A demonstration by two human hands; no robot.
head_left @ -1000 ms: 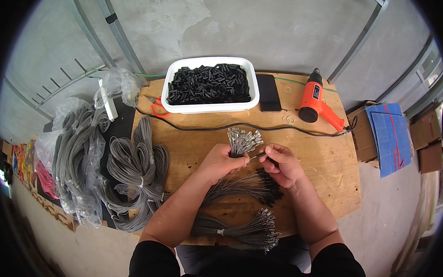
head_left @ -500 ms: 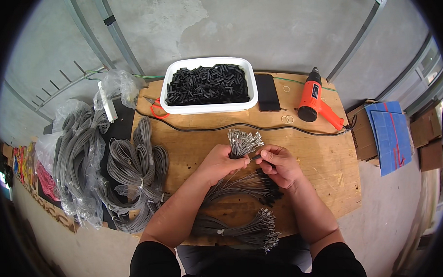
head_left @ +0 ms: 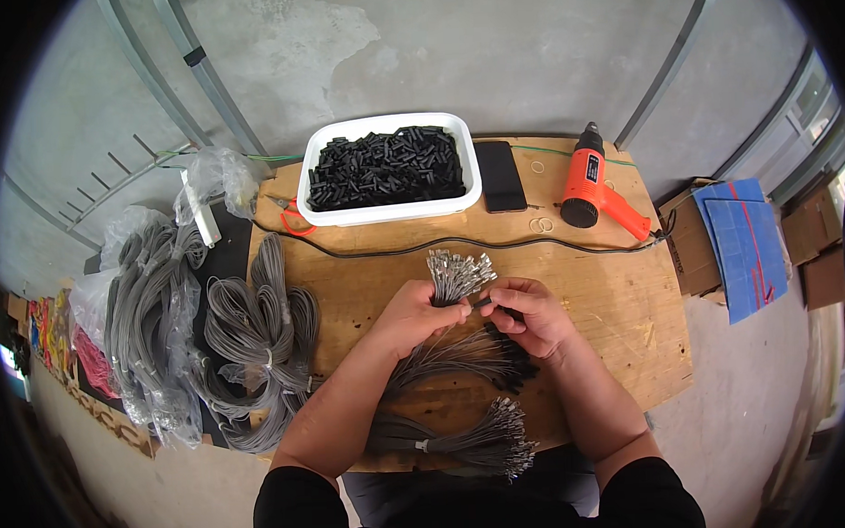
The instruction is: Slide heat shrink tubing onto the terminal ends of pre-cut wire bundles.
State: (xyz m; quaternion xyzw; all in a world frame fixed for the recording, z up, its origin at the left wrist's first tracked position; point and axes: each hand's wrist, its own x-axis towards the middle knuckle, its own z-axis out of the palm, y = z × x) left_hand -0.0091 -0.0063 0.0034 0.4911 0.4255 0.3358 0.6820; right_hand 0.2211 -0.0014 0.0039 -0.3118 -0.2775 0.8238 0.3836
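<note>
My left hand [head_left: 413, 316] is closed around a bundle of thin grey wires [head_left: 458, 276], their silvery metal terminals fanned out above the fist. Facing it, my right hand [head_left: 534, 318] pinches a short black sleeve [head_left: 482, 303] between thumb and fingers, its end close to the left fingertips. Whether a wire enters the sleeve is too small to tell. Below the hands, a spread of grey wires with black sleeved ends [head_left: 514, 361] lies on the table. Nearer me rests another tied wire bundle [head_left: 475, 439] with bare metal terminals.
A white tub [head_left: 388, 214] full of black sleeves [head_left: 387, 167] stands at the back. Beside it are a black phone [head_left: 503, 177], an orange heat gun [head_left: 585, 179] and red-handled pliers [head_left: 295, 217]. A black cable [head_left: 422, 248] crosses the table. Coiled grey wires [head_left: 262, 325] lie left.
The whole view has shifted slightly. My right fingers have brought the black sleeve up close to the left fingertips; the left hand keeps its hold on the wires.
</note>
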